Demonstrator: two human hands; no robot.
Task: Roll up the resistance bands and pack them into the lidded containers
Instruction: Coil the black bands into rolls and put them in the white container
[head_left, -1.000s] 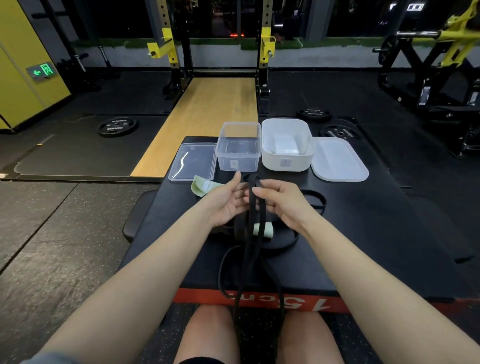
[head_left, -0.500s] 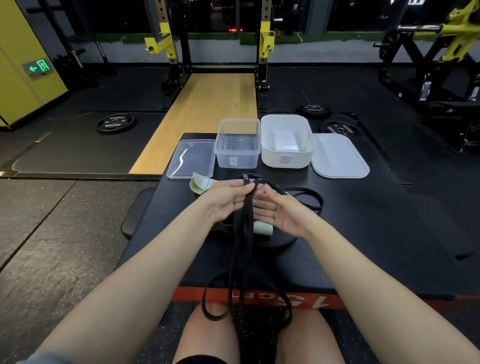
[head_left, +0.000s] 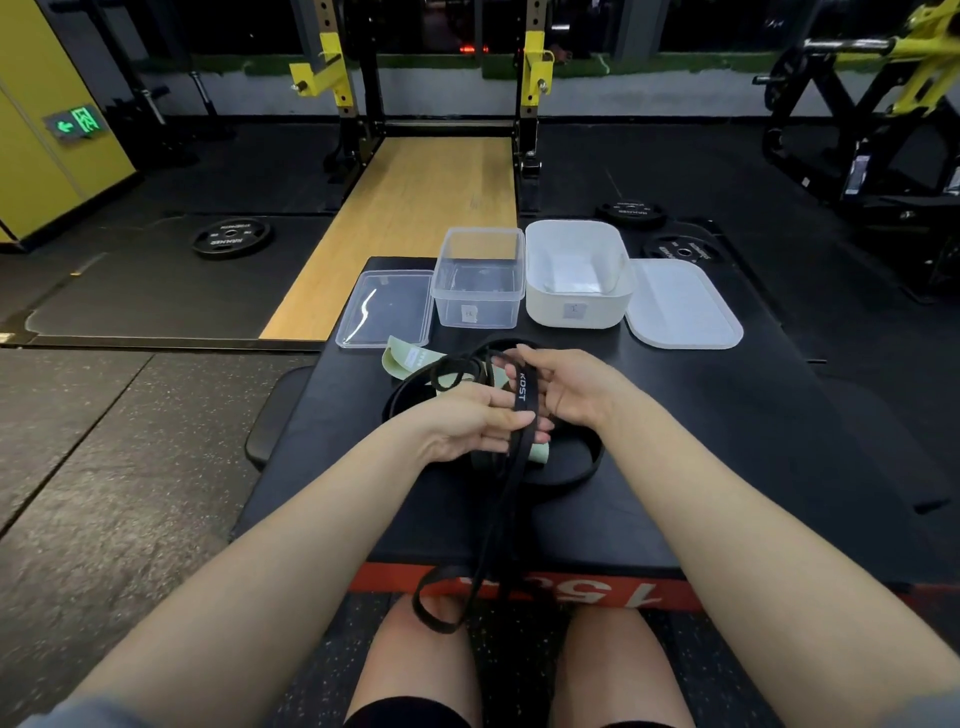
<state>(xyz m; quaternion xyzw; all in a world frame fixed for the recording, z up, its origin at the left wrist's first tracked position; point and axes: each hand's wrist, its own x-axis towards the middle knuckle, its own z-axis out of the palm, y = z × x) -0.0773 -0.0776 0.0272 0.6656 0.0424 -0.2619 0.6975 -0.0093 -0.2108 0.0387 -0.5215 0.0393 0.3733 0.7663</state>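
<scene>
A narrow black resistance band (head_left: 511, 467) marked KDST runs between both hands and hangs over the black platform's front edge in a loop above my knees. My left hand (head_left: 480, 423) grips its strands from the left. My right hand (head_left: 563, 387) has the band wrapped over its fingers, which curl round it. A pale green band (head_left: 410, 361) and a wider black band (head_left: 582, 465) lie under the hands. Behind them stand an open clear container (head_left: 478, 280) and an open white container (head_left: 576, 275), both with nothing inside.
The clear lid (head_left: 387, 309) lies left of the clear container, the white lid (head_left: 680, 306) right of the white one. All sit on a black platform (head_left: 727, 441) with a red front edge. Weight plates (head_left: 231, 238) lie on the floor; a squat rack stands beyond.
The hands shifted slightly right and closer to me, and the band now wraps over the right hand's fingers. The hanging loop is shorter and sits higher.
</scene>
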